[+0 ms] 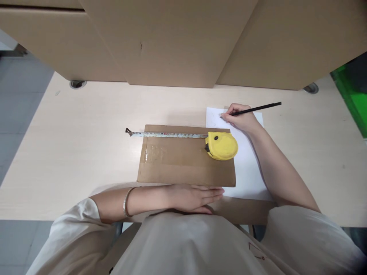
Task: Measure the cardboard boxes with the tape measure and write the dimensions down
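Here, a measuring tape (174,135) extends past the left edge of a cardboard box (177,168); the left hand (190,198) lies flat, fingers outstretched, along its near side; the tape's yellow case (224,146) sits toward the box's right end; on white paper (249,179) partly under the box, the right hand (240,117) pinches a black writing tool (263,107).

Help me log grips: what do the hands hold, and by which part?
The right hand holds the pen near its writing tip; the left hand lies flat, holding nothing visible.
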`<state>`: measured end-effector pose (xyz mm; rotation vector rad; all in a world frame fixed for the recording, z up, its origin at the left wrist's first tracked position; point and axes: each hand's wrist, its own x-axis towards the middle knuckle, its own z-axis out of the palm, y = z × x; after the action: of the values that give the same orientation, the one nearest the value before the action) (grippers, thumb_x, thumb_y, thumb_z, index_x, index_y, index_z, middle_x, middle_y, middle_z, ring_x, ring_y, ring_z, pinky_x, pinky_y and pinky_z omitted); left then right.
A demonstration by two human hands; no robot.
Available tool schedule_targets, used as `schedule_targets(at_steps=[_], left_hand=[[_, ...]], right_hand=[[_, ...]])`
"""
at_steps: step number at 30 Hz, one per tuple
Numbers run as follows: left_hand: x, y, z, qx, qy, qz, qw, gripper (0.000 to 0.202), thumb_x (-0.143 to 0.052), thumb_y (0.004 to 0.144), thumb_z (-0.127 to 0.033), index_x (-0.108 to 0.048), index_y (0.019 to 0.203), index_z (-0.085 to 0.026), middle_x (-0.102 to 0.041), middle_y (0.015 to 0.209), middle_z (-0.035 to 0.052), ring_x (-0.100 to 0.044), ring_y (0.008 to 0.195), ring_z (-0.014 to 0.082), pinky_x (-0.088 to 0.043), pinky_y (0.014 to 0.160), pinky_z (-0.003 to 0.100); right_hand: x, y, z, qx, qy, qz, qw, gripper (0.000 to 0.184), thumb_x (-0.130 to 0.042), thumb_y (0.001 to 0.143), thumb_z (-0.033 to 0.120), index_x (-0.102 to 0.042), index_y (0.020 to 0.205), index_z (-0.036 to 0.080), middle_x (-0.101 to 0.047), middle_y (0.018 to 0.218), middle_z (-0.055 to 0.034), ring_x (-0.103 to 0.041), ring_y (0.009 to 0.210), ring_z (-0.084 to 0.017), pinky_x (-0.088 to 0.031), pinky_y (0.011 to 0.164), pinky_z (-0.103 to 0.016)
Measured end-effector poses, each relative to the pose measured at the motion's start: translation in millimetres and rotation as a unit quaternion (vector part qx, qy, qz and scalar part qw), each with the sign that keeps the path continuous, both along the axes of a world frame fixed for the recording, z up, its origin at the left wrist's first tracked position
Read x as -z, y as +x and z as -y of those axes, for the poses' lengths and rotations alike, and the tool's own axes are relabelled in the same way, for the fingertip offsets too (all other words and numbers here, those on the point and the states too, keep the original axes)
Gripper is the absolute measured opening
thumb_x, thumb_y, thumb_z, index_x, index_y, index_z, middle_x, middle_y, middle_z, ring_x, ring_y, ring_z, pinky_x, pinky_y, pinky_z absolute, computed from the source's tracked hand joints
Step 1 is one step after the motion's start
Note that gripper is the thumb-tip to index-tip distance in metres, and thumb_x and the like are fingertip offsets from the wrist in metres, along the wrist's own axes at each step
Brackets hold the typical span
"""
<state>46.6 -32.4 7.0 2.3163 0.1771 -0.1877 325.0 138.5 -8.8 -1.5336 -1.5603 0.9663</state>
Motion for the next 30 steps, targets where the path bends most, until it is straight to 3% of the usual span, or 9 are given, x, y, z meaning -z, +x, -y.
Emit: schedule_targets(at_steps=[6, 10, 16, 22, 25, 28, 30], left_hand=[[3.2, -0.4, 1.6, -0.009, -0.025, -0.008, 1.000, 0.066, -0.044, 0.114, -0.042, -0.038, 0.167, -0.005, -0.034, 0.177, 0.0112, -0.025, 0.168, 0.0152, -0.022, 0.139, 0.023], [3.1, 0.9, 1.9, -0.008, -0.043, -0.026, 0.999, 0.065, -0.044, 0.114, -0.043, -0.036, 0.169, -0.009, -0.030, 0.179, 0.0089, -0.023, 0.170, 0.0147, -0.020, 0.140, 0.025], [-0.3, 1.6, 0.7, 0.000, -0.059, -0.035, 0.998, 0.067, -0.043, 0.114, -0.041, -0.031, 0.170, -0.005, -0.024, 0.181, 0.0093, -0.018, 0.171, 0.0144, -0.015, 0.140, 0.024], [4.1, 0.2, 2.8, -0.013, -0.056, -0.010, 0.998, 0.067, -0.045, 0.113, -0.041, -0.034, 0.169, -0.005, -0.029, 0.179, 0.0110, -0.022, 0.170, 0.0159, -0.021, 0.140, 0.027], [5.0, 0.2, 3.5, -0.008, -0.045, -0.004, 0.999, 0.067, -0.045, 0.113, -0.040, -0.035, 0.167, -0.002, -0.030, 0.178, 0.0126, -0.023, 0.169, 0.0172, -0.019, 0.140, 0.026], [3.2, 0.8, 2.9, -0.006, -0.030, -0.006, 1.000, 0.066, -0.047, 0.113, -0.039, -0.038, 0.166, -0.001, -0.033, 0.177, 0.0130, -0.025, 0.169, 0.0160, -0.019, 0.139, 0.024], [1.7, 1.2, 2.0, -0.002, -0.026, -0.014, 1.000, 0.066, -0.045, 0.113, -0.040, -0.037, 0.167, -0.003, -0.032, 0.178, 0.0117, -0.023, 0.169, 0.0151, -0.019, 0.139, 0.024]], right_hand=[[-0.6, 0.8, 1.4, 0.003, -0.017, -0.027, 0.999, 0.037, -0.088, 0.071, 0.032, -0.053, 0.060, 0.023, -0.055, 0.050, 0.0028, -0.041, 0.043, -0.010, -0.028, 0.045, -0.027], [-1.2, 1.2, 0.9, 0.003, -0.023, -0.045, 0.999, 0.040, -0.092, 0.069, 0.034, -0.054, 0.059, 0.023, -0.056, 0.049, 0.0020, -0.044, 0.040, -0.009, -0.032, 0.042, -0.026], [2.0, 3.0, -0.6, 0.010, -0.012, -0.049, 0.999, 0.038, -0.088, 0.071, 0.023, -0.052, 0.058, 0.023, -0.056, 0.048, 0.0027, -0.045, 0.039, -0.009, -0.034, 0.041, -0.026], [4.5, 4.6, -1.3, 0.018, -0.010, -0.050, 0.999, 0.037, -0.083, 0.072, 0.013, -0.049, 0.059, 0.024, -0.056, 0.048, 0.0021, -0.044, 0.037, -0.009, -0.032, 0.039, -0.026], [2.6, 1.2, 1.0, 0.034, 0.014, -0.069, 0.997, 0.040, -0.082, 0.076, 0.019, -0.045, 0.061, 0.025, -0.053, 0.046, 0.0036, -0.041, 0.035, -0.009, -0.031, 0.038, -0.026], [0.9, -5.6, 3.0, 0.030, 0.023, -0.082, 0.996, 0.042, -0.080, 0.086, 0.035, -0.046, 0.065, 0.025, -0.052, 0.047, 0.0042, -0.037, 0.034, -0.008, -0.027, 0.037, -0.025], [0.4, -9.7, 3.1, 0.016, 0.009, -0.079, 0.997, 0.044, -0.084, 0.085, 0.040, -0.048, 0.066, 0.025, -0.055, 0.050, 0.0033, -0.041, 0.036, -0.008, -0.027, 0.037, -0.025]])
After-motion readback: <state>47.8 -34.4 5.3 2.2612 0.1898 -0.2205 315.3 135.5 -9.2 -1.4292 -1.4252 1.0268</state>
